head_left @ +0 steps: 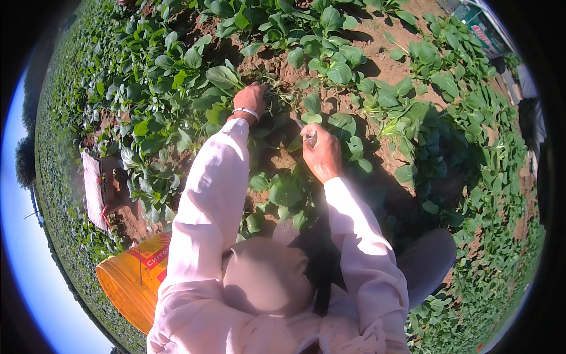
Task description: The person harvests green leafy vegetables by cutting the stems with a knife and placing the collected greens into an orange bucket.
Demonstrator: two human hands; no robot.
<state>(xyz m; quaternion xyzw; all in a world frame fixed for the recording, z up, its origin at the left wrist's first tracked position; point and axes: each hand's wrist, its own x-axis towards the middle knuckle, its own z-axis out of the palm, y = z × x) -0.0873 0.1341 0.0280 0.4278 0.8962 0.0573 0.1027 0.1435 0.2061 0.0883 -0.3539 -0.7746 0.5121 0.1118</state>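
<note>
My left hand (250,100), with a pale band at its wrist, reaches down among the plants with its fingers curled. Thin, tangled weeds (274,88) lie by those fingers, and a broad-leaved green plant (223,77) leans beside the hand. What the fingers grip is hidden. My right hand (323,154) is closed around a slim metal hand tool (299,123), its thin end pointing toward the soil between my hands; its exact kind is unclear. Low leafy greens (286,192) grow just below my hands.
An orange bucket (127,280) stands at my lower left. Beyond it is a pale, box-like thing with red ties (94,189). Rows of leafy greens (448,88) spread around, with brown soil (389,65) between them. A green panel (480,29) shows at the far right.
</note>
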